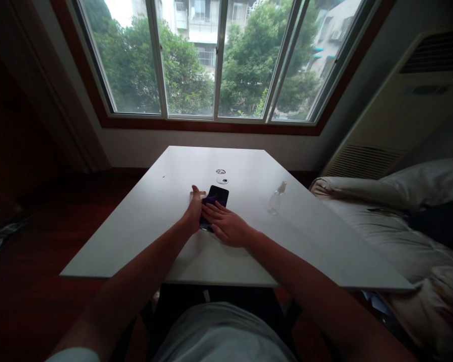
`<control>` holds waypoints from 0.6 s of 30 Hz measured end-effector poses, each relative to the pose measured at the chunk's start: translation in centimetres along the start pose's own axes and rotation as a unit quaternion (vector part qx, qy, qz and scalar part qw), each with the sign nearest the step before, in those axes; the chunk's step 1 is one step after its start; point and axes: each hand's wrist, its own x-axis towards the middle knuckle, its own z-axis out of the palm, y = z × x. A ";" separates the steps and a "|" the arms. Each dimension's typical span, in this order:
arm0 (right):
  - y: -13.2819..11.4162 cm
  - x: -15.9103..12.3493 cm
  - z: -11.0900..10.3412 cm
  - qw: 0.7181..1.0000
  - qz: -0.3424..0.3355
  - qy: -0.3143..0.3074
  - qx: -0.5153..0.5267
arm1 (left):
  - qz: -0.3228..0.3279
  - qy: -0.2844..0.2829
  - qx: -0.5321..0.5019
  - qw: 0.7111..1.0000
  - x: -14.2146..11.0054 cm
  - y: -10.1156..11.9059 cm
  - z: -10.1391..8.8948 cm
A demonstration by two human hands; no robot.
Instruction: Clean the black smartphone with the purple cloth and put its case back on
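A black phone point(218, 194) lies flat on the white table point(143, 221), with a purple cloth point(208, 201) on its near end. My left hand point(194, 211) rests against the phone's left edge, thumb up and fingers curled at its side. My right hand point(226, 224) lies flat with fingers stretched out, pressing on the purple cloth and the near part of the phone.
A small clear spray bottle point(277, 198) lies on the table to the right of the phone. Two small round objects point(221, 176) sit beyond the phone. A bed with pale bedding point(396, 221) stands at the right. A wide window point(215, 60) is ahead.
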 end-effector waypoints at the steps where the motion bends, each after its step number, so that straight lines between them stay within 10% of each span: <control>1: 0.2 0.0 0.0 1.000 0.008 0.007 -0.009 | 0.000 -0.002 0.018 1.000 0.0 -0.1 0.0; 18: 3.6 -1.7 1.0 0.989 0.103 0.067 0.086 | 0.076 0.008 -0.034 0.997 0.2 -0.6 0.4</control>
